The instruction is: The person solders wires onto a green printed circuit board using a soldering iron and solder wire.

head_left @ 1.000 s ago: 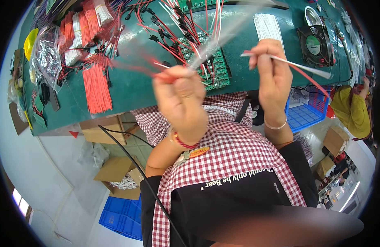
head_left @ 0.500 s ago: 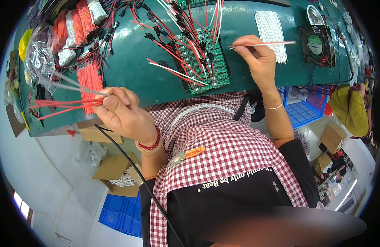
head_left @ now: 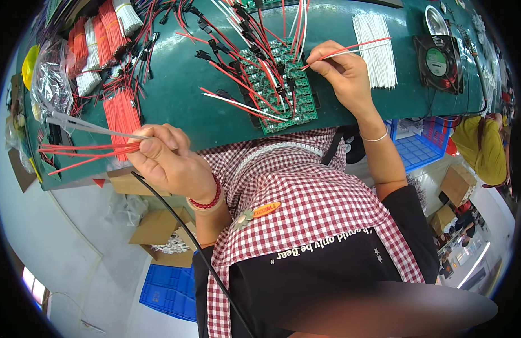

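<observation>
Red wires (head_left: 83,150) and a few white ones fan out leftward from my left hand (head_left: 167,160), which is closed around them beyond the table's near edge. My right hand (head_left: 345,73) pinches a red wire and a white wire (head_left: 356,49) together. Their long ends point right, and a short tip shows left of the fingers, close to the green circuit board panel (head_left: 299,115). Whether that tip touches the panel I cannot tell. Several red and white wires with black connectors (head_left: 207,56) rise from the panel or lie across it.
A white wire bundle (head_left: 375,50) and a black fan (head_left: 438,65) lie at the right on the green table (head_left: 176,67). Red wires (head_left: 121,110) lie behind my left hand, with more bundles (head_left: 111,25) and a plastic bag (head_left: 52,79) farther left. A blue crate (head_left: 418,146) stands below.
My right hand has shifted slightly left toward the circuit board panel, and the wires in it now slant upward to the right. The left hand has barely moved.
</observation>
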Tool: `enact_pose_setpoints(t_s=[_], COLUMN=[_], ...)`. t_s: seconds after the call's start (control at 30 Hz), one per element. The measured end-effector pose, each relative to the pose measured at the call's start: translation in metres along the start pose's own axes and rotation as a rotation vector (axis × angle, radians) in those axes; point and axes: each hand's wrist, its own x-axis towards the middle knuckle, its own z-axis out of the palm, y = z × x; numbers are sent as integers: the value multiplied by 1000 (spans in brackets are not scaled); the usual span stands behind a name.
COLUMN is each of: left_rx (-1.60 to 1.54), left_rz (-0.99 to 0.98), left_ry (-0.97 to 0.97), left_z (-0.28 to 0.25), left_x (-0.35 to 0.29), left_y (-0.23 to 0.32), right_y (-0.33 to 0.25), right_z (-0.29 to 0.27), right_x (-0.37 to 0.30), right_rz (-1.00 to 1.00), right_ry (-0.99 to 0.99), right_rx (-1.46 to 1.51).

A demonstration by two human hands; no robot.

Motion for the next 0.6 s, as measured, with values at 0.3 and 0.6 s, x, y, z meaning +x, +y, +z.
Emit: enact_pose_setpoints(t_s=[0.3,0.6], left_rx=[-17,-30], left_rz=[14,22], left_ry=[-4,-29], left_z=[0,-3], left_x=[-2,-2], left_y=[2,2], right_y=[-5,-5], right_z=[-2,-3], right_x=[0,0], right_rz=[-103,-169], right_ry=[-39,-57], right_rx=[-28,-62])
